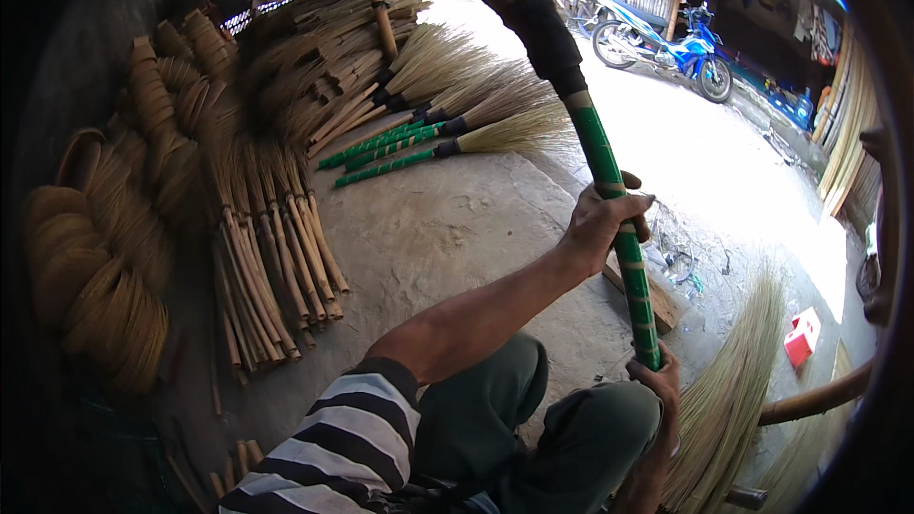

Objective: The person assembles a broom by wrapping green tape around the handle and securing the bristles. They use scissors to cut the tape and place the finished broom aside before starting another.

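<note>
A grass broom with a green-wrapped handle is raised at a slant in front of me, its bristles pointing up past the top edge. Pale bands ring the handle, and a black binding covers the neck. My left hand is closed around the middle of the handle, with the thumb across it. Lower down, my right hand grips the handle's bottom end beside my knee. Several similar green-handled brooms lie on the floor farther off, bristles to the right.
Bundled brooms with bare cane handles lie at left, beside stacked brown bundles. Loose grass and a bamboo pole are at right, near a red and white box. A wooden block sits behind the handle. A blue motorcycle stands beyond.
</note>
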`<action>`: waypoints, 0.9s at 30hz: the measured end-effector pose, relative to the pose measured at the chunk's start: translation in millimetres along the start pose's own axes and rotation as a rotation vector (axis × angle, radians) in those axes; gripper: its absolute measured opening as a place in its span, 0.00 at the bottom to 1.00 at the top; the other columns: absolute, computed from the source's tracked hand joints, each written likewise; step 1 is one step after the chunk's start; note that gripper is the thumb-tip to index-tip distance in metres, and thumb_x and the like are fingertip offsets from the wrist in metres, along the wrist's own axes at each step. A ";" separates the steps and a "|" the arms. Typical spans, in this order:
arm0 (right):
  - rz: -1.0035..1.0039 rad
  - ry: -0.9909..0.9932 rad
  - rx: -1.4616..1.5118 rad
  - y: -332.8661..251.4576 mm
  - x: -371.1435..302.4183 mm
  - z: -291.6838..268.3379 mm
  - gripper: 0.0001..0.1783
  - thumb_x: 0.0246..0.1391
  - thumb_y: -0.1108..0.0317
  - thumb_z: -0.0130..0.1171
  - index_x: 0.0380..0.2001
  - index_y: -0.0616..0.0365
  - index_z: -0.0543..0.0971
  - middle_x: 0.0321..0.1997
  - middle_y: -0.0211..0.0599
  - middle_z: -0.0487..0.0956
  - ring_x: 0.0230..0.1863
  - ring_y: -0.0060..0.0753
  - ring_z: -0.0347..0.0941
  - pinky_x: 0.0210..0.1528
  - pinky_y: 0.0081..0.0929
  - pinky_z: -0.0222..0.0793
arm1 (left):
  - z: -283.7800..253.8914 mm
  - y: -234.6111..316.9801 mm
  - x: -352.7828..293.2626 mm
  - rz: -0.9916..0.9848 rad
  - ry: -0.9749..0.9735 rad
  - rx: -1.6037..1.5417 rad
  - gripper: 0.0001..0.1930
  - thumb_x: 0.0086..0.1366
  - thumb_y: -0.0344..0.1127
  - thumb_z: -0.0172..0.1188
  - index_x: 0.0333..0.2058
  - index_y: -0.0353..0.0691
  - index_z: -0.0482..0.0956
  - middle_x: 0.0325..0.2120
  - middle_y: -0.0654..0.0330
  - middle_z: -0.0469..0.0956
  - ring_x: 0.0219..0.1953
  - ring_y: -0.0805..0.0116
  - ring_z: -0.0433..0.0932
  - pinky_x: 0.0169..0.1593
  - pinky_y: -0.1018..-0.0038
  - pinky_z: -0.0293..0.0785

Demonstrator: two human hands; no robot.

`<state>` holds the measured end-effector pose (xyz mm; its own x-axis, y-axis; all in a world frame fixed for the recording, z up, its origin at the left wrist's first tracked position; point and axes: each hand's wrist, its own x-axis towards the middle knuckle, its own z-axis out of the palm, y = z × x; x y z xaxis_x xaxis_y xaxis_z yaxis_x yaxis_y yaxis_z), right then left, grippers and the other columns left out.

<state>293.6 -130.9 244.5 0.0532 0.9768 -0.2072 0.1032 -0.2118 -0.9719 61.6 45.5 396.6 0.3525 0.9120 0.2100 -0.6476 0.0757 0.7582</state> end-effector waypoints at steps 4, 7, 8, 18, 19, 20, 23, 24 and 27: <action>-0.268 0.075 -0.471 50.1 32.4 34.0 0.42 0.49 0.54 0.83 0.65 0.55 0.78 0.50 0.42 0.85 0.50 0.36 0.82 0.52 0.37 0.78 | -33.7 8.4 35.3 0.108 0.238 0.203 0.18 0.63 0.27 0.71 0.46 0.37 0.71 0.24 0.60 0.77 0.21 0.68 0.81 0.25 0.68 0.82; -0.203 0.042 -0.690 107.1 24.3 20.2 0.42 0.55 0.51 0.78 0.70 0.53 0.75 0.61 0.54 0.83 0.60 0.48 0.82 0.62 0.45 0.76 | -92.9 46.9 39.1 0.055 0.377 0.454 0.15 0.60 0.26 0.71 0.41 0.39 0.73 0.23 0.60 0.76 0.19 0.71 0.77 0.20 0.71 0.78; -0.020 0.074 -0.596 126.6 18.9 16.8 0.38 0.58 0.50 0.74 0.68 0.55 0.77 0.59 0.53 0.84 0.60 0.48 0.82 0.63 0.44 0.75 | -115.0 58.2 26.1 0.078 0.426 0.491 0.15 0.60 0.26 0.70 0.41 0.39 0.73 0.23 0.62 0.75 0.19 0.72 0.76 0.20 0.71 0.76; 0.379 0.162 -0.329 212.6 -38.3 38.9 0.35 0.60 0.50 0.72 0.66 0.55 0.78 0.59 0.52 0.84 0.59 0.46 0.82 0.62 0.43 0.75 | -233.2 15.7 -244.7 -0.402 0.728 0.916 0.18 0.60 0.32 0.68 0.47 0.36 0.74 0.25 0.62 0.75 0.22 0.70 0.78 0.29 0.66 0.77; 0.395 0.163 -0.325 213.5 -39.4 42.8 0.35 0.61 0.50 0.71 0.66 0.56 0.78 0.59 0.52 0.84 0.59 0.46 0.82 0.62 0.43 0.75 | -234.7 5.9 -265.8 -0.383 0.729 0.902 0.19 0.60 0.33 0.69 0.48 0.35 0.74 0.26 0.61 0.75 0.23 0.70 0.78 0.30 0.66 0.77; 0.409 0.163 -0.322 214.0 -40.1 45.4 0.35 0.61 0.50 0.71 0.66 0.56 0.78 0.59 0.52 0.84 0.59 0.46 0.82 0.62 0.43 0.75 | -235.0 -3.1 -284.2 -0.450 0.738 0.900 0.20 0.60 0.33 0.69 0.48 0.35 0.74 0.27 0.61 0.76 0.23 0.69 0.79 0.31 0.66 0.78; 0.441 0.169 -0.310 216.0 -41.6 52.8 0.34 0.61 0.51 0.70 0.66 0.56 0.78 0.58 0.51 0.85 0.59 0.45 0.82 0.62 0.42 0.75 | -229.3 -23.1 -319.6 -0.364 0.795 0.856 0.21 0.59 0.35 0.70 0.47 0.34 0.74 0.28 0.60 0.76 0.25 0.68 0.79 0.32 0.66 0.79; 0.448 0.172 -0.304 216.4 -41.8 54.6 0.34 0.62 0.51 0.70 0.66 0.56 0.79 0.58 0.51 0.85 0.59 0.45 0.82 0.62 0.42 0.75 | -230.5 -21.3 -319.9 -0.370 0.797 0.856 0.21 0.59 0.36 0.71 0.47 0.35 0.74 0.28 0.60 0.76 0.25 0.68 0.80 0.32 0.66 0.79; 0.474 0.180 -0.293 217.9 -44.8 58.4 0.33 0.62 0.51 0.69 0.65 0.56 0.79 0.58 0.51 0.85 0.58 0.45 0.82 0.62 0.42 0.75 | -253.1 27.2 -276.4 -0.490 0.898 0.915 0.22 0.60 0.38 0.72 0.49 0.37 0.77 0.30 0.60 0.78 0.26 0.68 0.80 0.33 0.65 0.79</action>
<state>255.7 -219.1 35.4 0.3260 0.7583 -0.5646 0.2959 -0.6490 -0.7009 -224.4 -102.5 202.9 -0.3671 0.8410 -0.3974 0.2117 0.4916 0.8447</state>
